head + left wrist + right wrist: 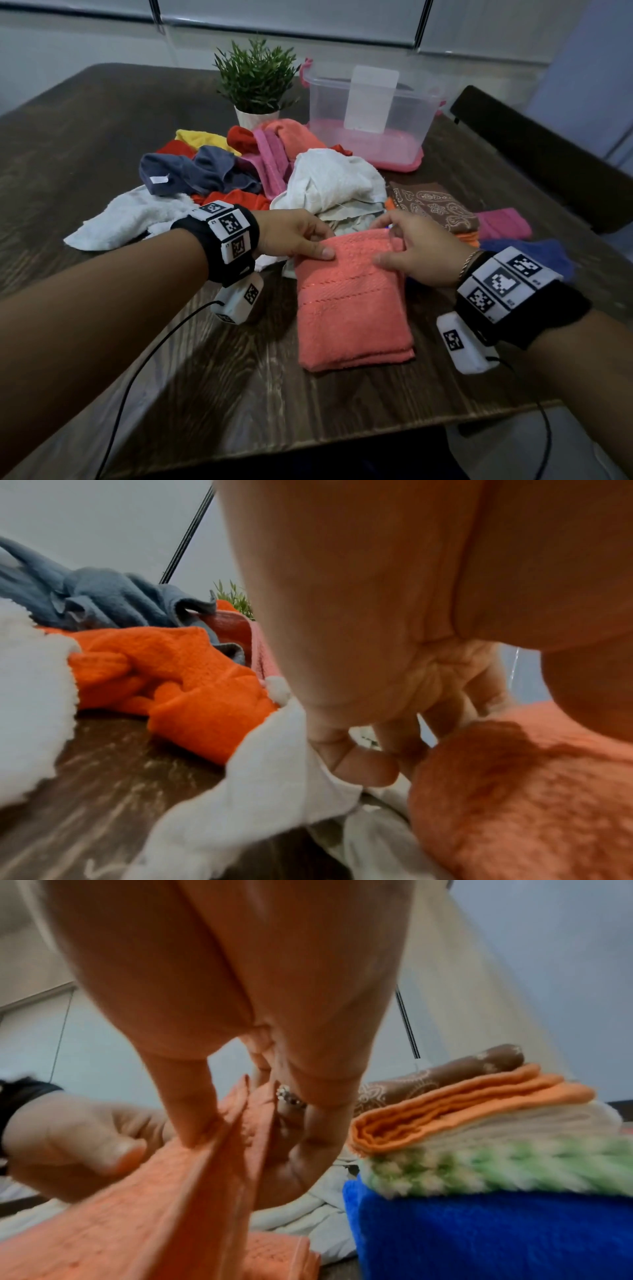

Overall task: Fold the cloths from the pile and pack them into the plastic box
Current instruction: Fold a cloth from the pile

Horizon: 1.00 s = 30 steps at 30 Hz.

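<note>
Nearest: coral cloth [349,301], folded to a narrow rectangle, flat on the dark wood table [239,394], long axis running away from the person. Both hands sit at its far end.

Left hand [291,236]: thumb on top of the cloth's far-left corner, fingers curled over the far edge, pinching that corner. Left wrist view shows the fingertips [363,769] tucked down between the coral edge and a white cloth.

Right hand [418,253]: thumb on top, fingers wrapped under the far-right corner. Right wrist view confirms it: thumb and fingers clamp a raised layer of the coral cloth, ring visible on one finger.

Just right of the right hand: stack of folded cloths [455,219]. Brown paisley on top, then orange, pale green/white fluffy, blue at the bottom; a folded pink one lies beside it.

Behind the hands: unfolded pile [239,171]. White cloth [332,185] is closest, touching the coral cloth's far end. Another white one spreads left. Grey-blue, orange, red, yellow, pink, salmon pieces are heaped behind.

Far: clear plastic box [373,109] standing on its pink lid [394,161], far right of the pile. No cloths visible inside. Potted green plant [255,78] left of the box, behind the pile. Dark chair [548,150] at the table's right edge.
</note>
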{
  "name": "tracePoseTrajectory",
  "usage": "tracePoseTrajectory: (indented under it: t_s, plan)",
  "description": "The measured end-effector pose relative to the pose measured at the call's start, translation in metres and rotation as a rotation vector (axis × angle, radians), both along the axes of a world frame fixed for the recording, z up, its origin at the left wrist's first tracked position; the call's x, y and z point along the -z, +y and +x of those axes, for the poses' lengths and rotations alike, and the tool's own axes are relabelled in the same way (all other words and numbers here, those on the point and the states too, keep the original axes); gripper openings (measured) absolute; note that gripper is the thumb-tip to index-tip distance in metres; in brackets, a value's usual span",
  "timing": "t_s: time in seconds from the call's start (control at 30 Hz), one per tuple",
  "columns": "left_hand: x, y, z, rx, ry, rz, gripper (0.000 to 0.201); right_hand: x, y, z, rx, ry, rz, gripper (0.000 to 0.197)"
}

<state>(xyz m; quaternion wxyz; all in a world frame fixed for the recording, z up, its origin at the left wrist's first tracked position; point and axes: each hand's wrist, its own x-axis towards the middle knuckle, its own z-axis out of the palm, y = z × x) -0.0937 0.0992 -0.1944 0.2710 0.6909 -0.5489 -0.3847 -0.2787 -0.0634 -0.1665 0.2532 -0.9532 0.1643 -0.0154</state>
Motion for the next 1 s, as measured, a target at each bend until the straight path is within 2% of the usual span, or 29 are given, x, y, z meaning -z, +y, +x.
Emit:
tracePoseTrajectory:
  t_s: [0.1, 0.23, 0.33, 0.4, 0.47, 0.53, 0.6, 0.67, 0.73, 0.8, 0.83, 0.93, 1.0]
  plan:
    - [0.003, 0.002, 0.002, 0.008, -0.088, 0.025, 0.011, 0.000, -0.007, -0.003, 0.044, -0.018, -0.038, 0.053]
    - [0.010, -0.003, -0.003, 0.050, -0.259, 0.083, 0.010, 0.010, 0.001, -0.007, 0.000, 0.102, -0.244, 0.070]
    - [0.006, -0.005, -0.005, 0.055, -0.311, 0.097, 0.008, 0.009, 0.018, -0.013, -0.115, 0.046, -0.335, 0.048]
    - [0.003, -0.006, -0.006, 0.049, -0.385, 0.109, 0.008, 0.006, 0.034, -0.020, -0.212, 0.128, -0.288, 0.039]
    - [0.002, -0.007, -0.009, 0.013, -0.470, 0.115, 0.024, 0.012, 0.051, -0.027, -0.316, 0.295, -0.224, 0.043]
    - [0.000, -0.006, -0.015, -0.034, -0.557, 0.054, 0.032, 0.024, 0.062, -0.030, -0.406, 0.378, -0.245, 0.045]
    - [-0.005, -0.005, -0.023, -0.040, -0.630, -0.051, 0.031, 0.033, 0.065, -0.030, -0.454, 0.382, -0.282, 0.042]
    - [-0.015, -0.002, -0.036, 0.051, -0.594, -0.082, 0.030, 0.035, 0.065, -0.028, -0.489, 0.353, -0.326, 0.030]
    - [-0.023, 0.001, -0.053, 0.172, -0.479, 0.034, 0.027, 0.034, 0.067, -0.026, -0.531, 0.330, -0.394, 0.026]
    - [-0.027, 0.002, -0.068, 0.234, -0.441, 0.190, 0.031, 0.029, 0.068, -0.024, -0.520, 0.339, -0.422, 0.023]
    - [-0.026, 0.002, -0.073, 0.241, -0.453, 0.229, 0.036, 0.026, 0.069, -0.023, -0.507, 0.340, -0.416, 0.018]
    - [-0.022, 0.002, -0.080, 0.226, -0.518, 0.261, 0.056, 0.020, 0.064, -0.017, -0.418, 0.372, -0.302, 0.028]
    - [-0.018, 0.004, -0.084, 0.260, -0.601, 0.307, 0.061, 0.018, 0.058, -0.014, -0.345, 0.370, -0.223, 0.019]
